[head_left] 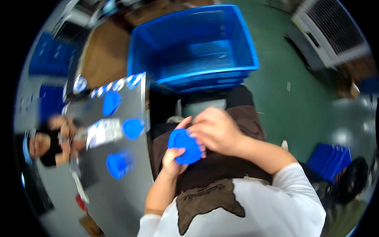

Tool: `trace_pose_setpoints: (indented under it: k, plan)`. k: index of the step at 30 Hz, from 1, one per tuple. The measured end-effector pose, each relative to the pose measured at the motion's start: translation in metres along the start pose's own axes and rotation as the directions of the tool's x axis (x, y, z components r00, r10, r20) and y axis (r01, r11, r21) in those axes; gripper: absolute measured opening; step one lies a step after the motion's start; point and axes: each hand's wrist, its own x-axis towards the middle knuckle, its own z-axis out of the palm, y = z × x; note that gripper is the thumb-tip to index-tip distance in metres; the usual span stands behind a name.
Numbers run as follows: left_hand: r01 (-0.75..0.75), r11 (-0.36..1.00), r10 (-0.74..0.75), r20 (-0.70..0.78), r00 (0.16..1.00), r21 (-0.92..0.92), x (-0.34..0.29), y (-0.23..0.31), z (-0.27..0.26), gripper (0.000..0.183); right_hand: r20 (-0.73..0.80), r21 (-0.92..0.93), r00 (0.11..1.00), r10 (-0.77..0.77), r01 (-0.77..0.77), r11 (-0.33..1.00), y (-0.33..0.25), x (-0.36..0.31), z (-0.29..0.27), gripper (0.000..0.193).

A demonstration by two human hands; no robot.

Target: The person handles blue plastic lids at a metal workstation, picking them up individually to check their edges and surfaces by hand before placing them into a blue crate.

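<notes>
In front of my lap, my left hand (174, 162) grips a round blue plastic lid (185, 147), thumb across its face and fingers behind it. My right hand (215, 130) is at the upper right edge of the lid, its fingers bent together and a little blurred. What those fingertips pinch, if anything, is hidden. On the grey table to my left lie a blue disc (133, 128), another blue disc (112, 103) farther away and a blurred stack of blue round pieces (117, 165).
A large blue crate (205, 73) stands ahead of me. The table (130, 197) also bears a white plastic bag (104, 132). Across it sits another person (49, 148). To the right are an air cooler (331, 31) and a blue crate (329, 160) on the green floor.
</notes>
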Motion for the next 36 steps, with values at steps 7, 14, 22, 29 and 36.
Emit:
trace_pose_setpoints:
  k: [7,14,22,29,36]
  plan:
    - [-0.007,0.993,0.016,-0.081,0.997,0.119,0.029,0.014,-0.018,0.092,-0.214,-0.062,0.949,0.231,-0.25,0.966,0.037,0.004,0.009,0.009]
    - [0.061,0.958,-0.015,-0.161,0.987,0.281,0.075,0.039,0.003,0.094,-0.245,-0.041,0.92,0.307,-0.326,0.944,0.061,0.021,0.027,0.008]
    - [0.01,0.949,0.012,-0.068,0.998,0.314,0.087,0.052,-0.002,0.089,-0.259,0.01,0.942,0.213,-0.218,0.976,0.062,0.039,0.031,0.013]
    - [-0.035,0.986,0.031,0.028,0.999,0.162,0.082,0.057,-0.009,0.092,-0.317,-0.047,0.917,0.243,-0.271,0.961,0.054,0.042,0.001,0.007]
    - [-0.03,1.0,0.028,0.126,0.992,0.008,0.054,0.049,-0.016,0.094,-0.114,0.047,0.953,0.281,-0.277,0.96,0.016,0.047,0.006,0.01]
